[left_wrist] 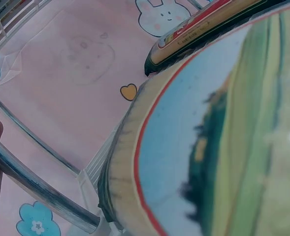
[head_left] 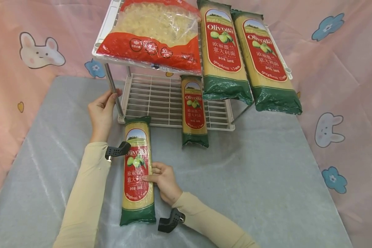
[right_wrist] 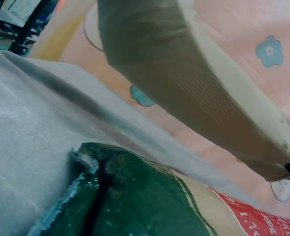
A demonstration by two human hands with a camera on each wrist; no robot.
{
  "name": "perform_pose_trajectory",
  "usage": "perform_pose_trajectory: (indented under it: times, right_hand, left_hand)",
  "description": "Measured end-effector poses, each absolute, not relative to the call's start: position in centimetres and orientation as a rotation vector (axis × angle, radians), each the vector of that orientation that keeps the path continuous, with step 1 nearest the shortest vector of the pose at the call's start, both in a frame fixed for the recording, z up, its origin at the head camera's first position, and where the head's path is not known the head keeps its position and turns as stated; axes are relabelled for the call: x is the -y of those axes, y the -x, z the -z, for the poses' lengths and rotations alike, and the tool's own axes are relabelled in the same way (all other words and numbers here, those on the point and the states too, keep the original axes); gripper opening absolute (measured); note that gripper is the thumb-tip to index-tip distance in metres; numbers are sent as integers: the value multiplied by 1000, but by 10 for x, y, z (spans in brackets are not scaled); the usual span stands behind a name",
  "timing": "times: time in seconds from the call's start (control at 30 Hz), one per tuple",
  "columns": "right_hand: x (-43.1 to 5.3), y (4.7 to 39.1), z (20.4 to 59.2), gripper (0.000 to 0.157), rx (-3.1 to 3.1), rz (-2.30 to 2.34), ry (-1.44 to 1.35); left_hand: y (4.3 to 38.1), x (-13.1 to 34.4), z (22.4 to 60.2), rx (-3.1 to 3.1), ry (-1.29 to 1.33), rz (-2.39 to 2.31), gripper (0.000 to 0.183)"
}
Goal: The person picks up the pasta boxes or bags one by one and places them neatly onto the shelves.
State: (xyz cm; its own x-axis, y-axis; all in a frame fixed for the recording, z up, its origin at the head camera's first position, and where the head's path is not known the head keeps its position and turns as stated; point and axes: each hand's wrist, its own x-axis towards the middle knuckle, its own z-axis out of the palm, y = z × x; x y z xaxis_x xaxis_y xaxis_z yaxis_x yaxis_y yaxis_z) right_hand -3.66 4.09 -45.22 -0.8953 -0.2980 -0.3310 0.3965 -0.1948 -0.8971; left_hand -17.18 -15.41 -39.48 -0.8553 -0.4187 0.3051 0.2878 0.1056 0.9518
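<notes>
My left hand [head_left: 101, 109] grips the front left metal post [head_left: 111, 81] of a white two-tier wire rack [head_left: 164, 119]. In the left wrist view that post [left_wrist: 41, 184] crosses the lower left, with a bit of the hand behind it. My right hand [head_left: 165, 181] holds a spaghetti pack [head_left: 137, 189] by its right edge, thumb over the front. This pack stands lengthwise before the rack's left front corner, its printed face toward the head camera. Its green end [right_wrist: 135, 196] fills the bottom of the right wrist view, where the right hand is out of sight.
Another spaghetti pack [head_left: 194, 110] lies on the lower shelf and sticks out in front. The upper shelf bears a red bag of pasta [head_left: 155, 34] and two spaghetti packs, one [head_left: 224, 51] beside the other [head_left: 268, 65]. A grey cloth [head_left: 266, 172] covers the table; pink curtains [head_left: 344, 86] surround it.
</notes>
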Motion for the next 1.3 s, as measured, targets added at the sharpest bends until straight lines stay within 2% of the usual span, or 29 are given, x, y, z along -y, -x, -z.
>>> perform_pose_trajectory:
  times: [0.67,1.3]
  right_hand:
    - [-73,70,439,36,-1516,2184,-48]
    - [-71,108,424,39,-1583,2249,-110]
  left_hand:
    - [173,155,395,1883,-162,1807,27]
    - [173,155,396,1878,-157,1815,27]
